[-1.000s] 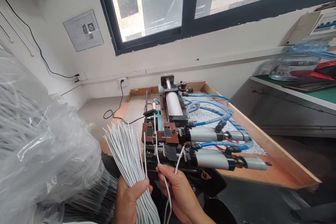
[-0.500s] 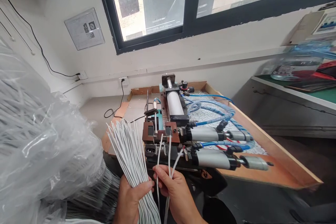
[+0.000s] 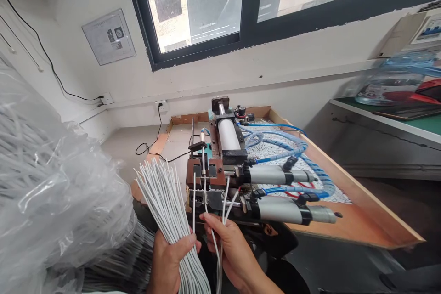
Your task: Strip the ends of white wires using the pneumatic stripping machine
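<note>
Left hand (image 3: 174, 255) is wrapped round a thick wire bundle (image 3: 168, 211), bottom centre-left of the frame, thumb laid across the front; tips fan up and left, tails run out the bottom edge. One loose wire (image 3: 194, 202) stands upright just right of the bundle, by the left fingers. Right hand (image 3: 234, 245), just beside it at bottom centre, has thumb and fingers together, pinching a single wire (image 3: 206, 200) whose upper end sits in the slot between the brown blocks (image 3: 217, 179). Two more wires (image 3: 225, 200) stick up past the right thumb, splayed toward the right; can't tell how the hidden fingers grip them. Machine fills mid-frame: upper cylinder (image 3: 265, 174) and lower cylinder (image 3: 280, 209) lie side-on, rear cylinder (image 3: 228, 135) points away. Blue hoses (image 3: 299, 149) loop off to the right. All of it stands in a shallow wooden tray (image 3: 347, 195), with white scraps (image 3: 272, 142) lying behind the hoses. Grey counter (image 3: 120, 147) shows left of the tray, black cable (image 3: 160, 133) trailing over it from a wall socket. Clear plastic bag (image 3: 65, 183) full of more wire takes up the left side. Far right: green-topped shelf (image 3: 432, 126) with a big bottle (image 3: 389, 85) on it, slightly blurred.
</note>
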### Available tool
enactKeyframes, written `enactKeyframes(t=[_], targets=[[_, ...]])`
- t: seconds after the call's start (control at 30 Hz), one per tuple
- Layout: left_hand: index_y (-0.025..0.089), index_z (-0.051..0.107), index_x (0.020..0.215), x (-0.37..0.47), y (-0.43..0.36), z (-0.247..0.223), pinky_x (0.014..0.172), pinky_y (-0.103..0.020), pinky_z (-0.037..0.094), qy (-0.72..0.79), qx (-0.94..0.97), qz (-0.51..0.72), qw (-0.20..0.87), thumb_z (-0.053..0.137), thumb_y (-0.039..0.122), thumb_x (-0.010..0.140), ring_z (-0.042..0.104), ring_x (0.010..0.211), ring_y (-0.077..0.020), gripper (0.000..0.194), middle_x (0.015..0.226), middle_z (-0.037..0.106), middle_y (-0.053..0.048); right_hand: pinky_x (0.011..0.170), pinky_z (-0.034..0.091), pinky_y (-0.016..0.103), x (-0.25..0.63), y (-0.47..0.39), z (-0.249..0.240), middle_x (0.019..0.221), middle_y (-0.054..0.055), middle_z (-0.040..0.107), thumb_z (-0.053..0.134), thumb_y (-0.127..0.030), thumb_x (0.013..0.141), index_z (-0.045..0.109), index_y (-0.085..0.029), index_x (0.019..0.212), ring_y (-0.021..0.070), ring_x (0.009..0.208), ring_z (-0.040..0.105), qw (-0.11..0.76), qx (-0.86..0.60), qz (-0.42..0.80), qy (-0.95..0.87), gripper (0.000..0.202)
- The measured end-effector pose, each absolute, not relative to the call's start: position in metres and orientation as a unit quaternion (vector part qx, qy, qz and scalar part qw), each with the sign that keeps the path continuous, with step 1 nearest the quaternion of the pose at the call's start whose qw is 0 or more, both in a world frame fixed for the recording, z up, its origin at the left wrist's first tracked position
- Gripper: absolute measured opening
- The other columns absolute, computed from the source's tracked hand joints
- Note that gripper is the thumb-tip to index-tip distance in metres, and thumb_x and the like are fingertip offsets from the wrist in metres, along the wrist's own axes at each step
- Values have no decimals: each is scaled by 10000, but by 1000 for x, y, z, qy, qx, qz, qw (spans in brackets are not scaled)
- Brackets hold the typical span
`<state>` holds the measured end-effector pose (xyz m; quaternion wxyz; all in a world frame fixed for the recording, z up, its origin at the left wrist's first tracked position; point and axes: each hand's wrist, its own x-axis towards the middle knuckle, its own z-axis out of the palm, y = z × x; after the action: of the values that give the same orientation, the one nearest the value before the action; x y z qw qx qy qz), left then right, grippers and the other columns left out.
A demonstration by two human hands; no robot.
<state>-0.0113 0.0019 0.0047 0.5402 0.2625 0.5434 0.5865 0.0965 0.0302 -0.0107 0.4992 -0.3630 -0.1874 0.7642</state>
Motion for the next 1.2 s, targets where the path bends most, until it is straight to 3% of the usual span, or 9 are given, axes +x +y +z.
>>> enactKeyframes(t=[0.17, 0.33, 0.57, 0.73, 0.87, 1.0, 1.1, 1.2], targets=[[136, 631, 608, -10, -1, 4, 528, -297, 437, 527, 291, 579, 550, 664, 122, 461, 555, 508, -177, 151, 530, 627, -9, 420, 246, 182, 92, 24, -9, 479, -41, 444, 665, -350, 613, 580, -114, 599, 49, 422, 349, 484, -343, 760, -267, 251], [157, 634, 567, -13, -1, 0, 579, -301, 438, 549, 271, 571, 547, 675, 137, 441, 575, 556, -197, 134, 531, 641, -12, 397, 125, 193, 95, 19, -18, 446, -49, 404, 656, -364, 619, 581, -111, 579, 42, 409, 259, 520, -392, 710, -268, 267], [149, 654, 614, -9, 0, 8, 555, -314, 456, 536, 267, 591, 541, 682, 141, 438, 589, 540, -210, 178, 550, 669, -36, 404, 99, 198, 99, 27, -20, 456, -63, 355, 663, -336, 603, 582, -113, 567, 40, 416, 194, 528, -386, 720, -233, 240], [142, 657, 614, -9, 1, 4, 519, -300, 453, 537, 272, 592, 536, 666, 142, 466, 581, 506, -198, 148, 534, 660, -30, 404, 178, 190, 98, 29, -11, 436, -73, 347, 670, -350, 585, 593, -121, 585, 44, 407, 240, 513, -374, 742, -216, 242], [139, 666, 660, -7, 0, 5, 525, -291, 451, 513, 294, 598, 541, 648, 112, 464, 572, 514, -189, 199, 565, 665, -22, 447, 252, 202, 94, 25, -11, 454, -46, 434, 688, -359, 569, 600, -123, 600, 59, 426, 333, 465, -340, 773, -265, 254], [143, 657, 701, -6, -1, 7, 601, -307, 460, 513, 274, 607, 542, 661, 129, 469, 598, 600, -209, 232, 623, 672, -22, 442, 247, 195, 91, 19, -18, 486, -27, 485, 672, -341, 607, 613, -115, 624, 63, 452, 353, 525, -388, 703, -282, 234], [139, 613, 586, -9, -1, 5, 553, -295, 457, 524, 252, 605, 544, 669, 157, 494, 573, 512, -176, 109, 513, 618, 3, 446, 271, 196, 92, 18, -23, 542, -5, 536, 662, -337, 621, 606, -119, 641, 71, 468, 394, 548, -403, 691, -247, 226], [137, 591, 574, -11, 0, 2, 511, -273, 445, 529, 255, 598, 545, 671, 165, 511, 562, 481, -159, 106, 483, 602, 7, 432, 272, 195, 93, 21, -22, 515, -15, 522, 693, -323, 573, 593, -120, 604, 65, 437, 376, 554, -414, 694, -202, 229]])
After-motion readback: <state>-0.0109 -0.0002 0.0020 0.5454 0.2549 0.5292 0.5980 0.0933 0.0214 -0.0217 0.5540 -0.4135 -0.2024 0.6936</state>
